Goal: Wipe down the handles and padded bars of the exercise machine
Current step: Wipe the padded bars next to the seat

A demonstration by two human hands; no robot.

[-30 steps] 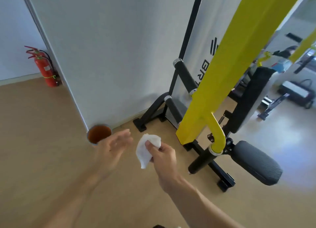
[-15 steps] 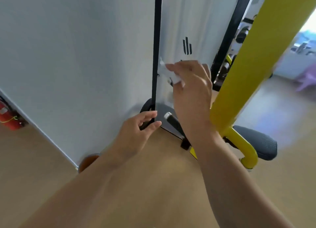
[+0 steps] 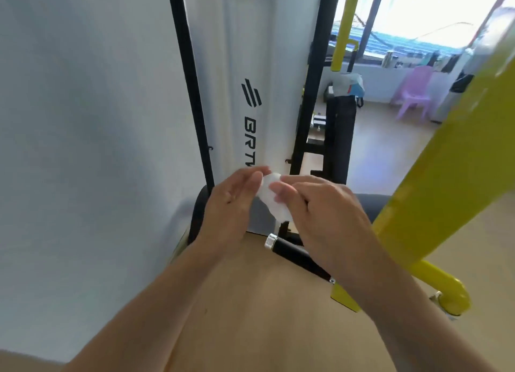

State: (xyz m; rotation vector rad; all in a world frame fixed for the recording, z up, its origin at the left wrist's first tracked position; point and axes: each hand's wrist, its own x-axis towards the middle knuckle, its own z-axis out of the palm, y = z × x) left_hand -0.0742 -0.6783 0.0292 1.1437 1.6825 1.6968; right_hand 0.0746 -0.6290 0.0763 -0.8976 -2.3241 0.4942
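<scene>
White wipe [image 3: 271, 197] lowered, now between both hands, left hand [image 3: 231, 207] risen, right hand [image 3: 320, 212]

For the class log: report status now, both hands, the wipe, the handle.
Right hand pinching white wipe; left hand open, touching it. Black handle below hands, not yet touched. Yellow bar close on the right.

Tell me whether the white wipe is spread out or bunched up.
Bunched up: the white wipe is a small wad between the left hand and right hand.
</scene>
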